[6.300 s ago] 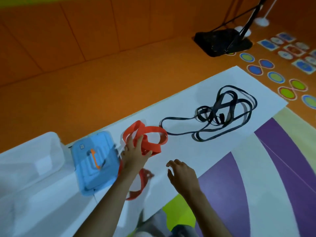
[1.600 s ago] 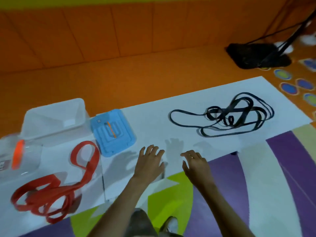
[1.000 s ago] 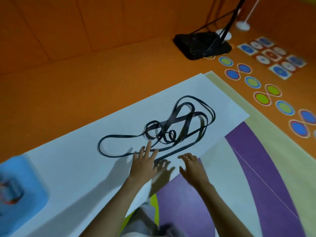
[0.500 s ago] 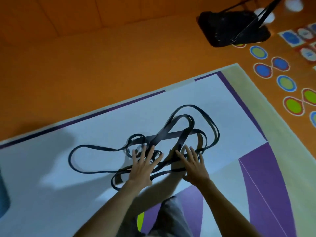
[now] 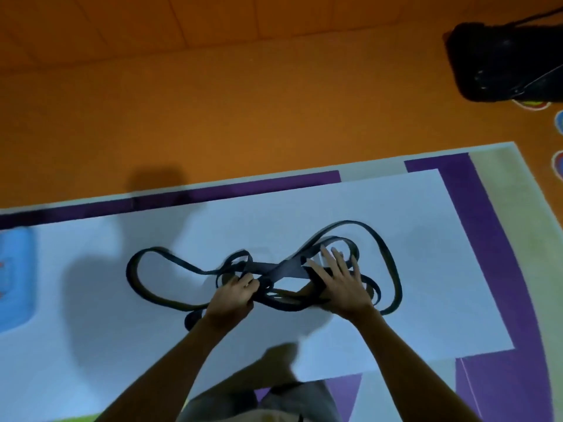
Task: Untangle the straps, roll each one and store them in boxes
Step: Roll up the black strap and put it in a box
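Long black flat webbing strap (image 5: pixel 280 269) is lying tangled on the white paper sheet (image 5: pixel 426 269) on the floor. Left hand (image 5: pixel 236 292) is closing its grip round strands at the tangle's middle. Right hand (image 5: pixel 341 284) is pressing on the right-side loops, grip wide (fingers spread, holding nothing).

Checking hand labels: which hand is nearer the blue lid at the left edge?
Left. The left hand grips the black strap, right of the blue lid; the right hand rests farther right.

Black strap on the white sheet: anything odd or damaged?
Only the tangle: the black strap lies in crossing loops on the white sheet, bunched where the left hand grips it. The right hand rests on loops. No damage visible.
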Demonstrator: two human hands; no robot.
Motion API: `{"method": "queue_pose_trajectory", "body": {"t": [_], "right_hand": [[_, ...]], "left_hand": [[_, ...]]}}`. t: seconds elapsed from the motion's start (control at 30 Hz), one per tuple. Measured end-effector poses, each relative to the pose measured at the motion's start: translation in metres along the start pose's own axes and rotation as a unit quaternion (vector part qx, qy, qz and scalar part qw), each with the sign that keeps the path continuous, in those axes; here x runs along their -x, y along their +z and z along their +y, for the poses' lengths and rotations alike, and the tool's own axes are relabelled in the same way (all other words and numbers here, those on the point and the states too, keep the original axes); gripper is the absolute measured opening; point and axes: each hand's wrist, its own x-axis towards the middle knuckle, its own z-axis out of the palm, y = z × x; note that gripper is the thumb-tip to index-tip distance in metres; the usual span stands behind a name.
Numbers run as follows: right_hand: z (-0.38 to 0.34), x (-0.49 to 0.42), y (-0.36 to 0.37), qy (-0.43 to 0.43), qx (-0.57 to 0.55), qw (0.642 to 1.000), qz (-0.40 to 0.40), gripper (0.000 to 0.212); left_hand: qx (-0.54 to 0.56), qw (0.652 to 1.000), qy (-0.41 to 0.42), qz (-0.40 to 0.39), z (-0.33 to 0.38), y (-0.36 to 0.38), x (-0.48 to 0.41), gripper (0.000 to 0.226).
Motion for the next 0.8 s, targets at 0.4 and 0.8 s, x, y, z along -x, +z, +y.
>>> {"method": "queue_pose_trajectory", "body": {"t": [0.4,0.8], "right_hand": [[-0.006,-0.084,-0.033,-0.096,0.105,0.989,-0.041,0.049],[-0.026,-0.047,-0.035,-0.065,-0.043,0.991,-0.111,0.02]], "left_hand": [[-0.027,0.976,-0.161,-0.143,-0.002,0.019,0.002,0.06],[0.125,0.975,-0.186,-0.001,0.022,0.024,0.034,0.04]]}}
